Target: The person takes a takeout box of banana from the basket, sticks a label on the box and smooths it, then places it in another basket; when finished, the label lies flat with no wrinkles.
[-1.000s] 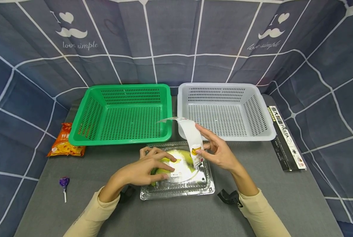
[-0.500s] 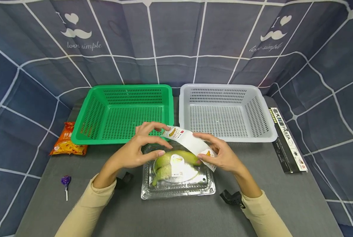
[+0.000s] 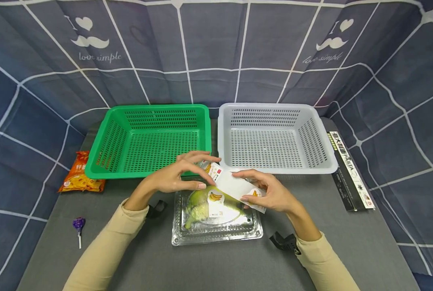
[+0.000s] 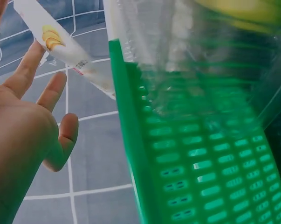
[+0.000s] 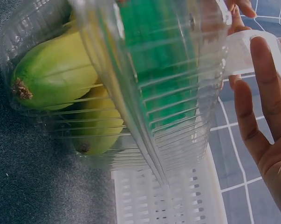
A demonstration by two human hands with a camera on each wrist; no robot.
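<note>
Over a clear plastic clamshell box (image 3: 216, 236), my right hand (image 3: 269, 190) pinches a white strip of banana-picture stickers (image 3: 234, 184) between thumb and fingers. The strip slants up to the left, where my left hand (image 3: 181, 173) touches its end with extended fingers. Those fingers are spread in the left wrist view, one fingertip against the strip (image 4: 61, 49). Green-yellow bananas (image 5: 56, 72) with brown tips show through the box. A white sticker with a banana picture (image 3: 215, 204) is on the lid. The strip partly covers the far right of the box.
Behind the box stand a green basket (image 3: 147, 175) and a white basket (image 3: 278, 170). An orange snack bag (image 3: 80, 173) and a purple lollipop (image 3: 79, 224) lie at left, a black-and-white pasta box (image 3: 351, 171) at right. A patterned cloth hangs behind.
My left hand has lifted from the lid, leaving the sticker there, and moved up to the strip's left end. My right hand has turned the strip from upright to slanting.
</note>
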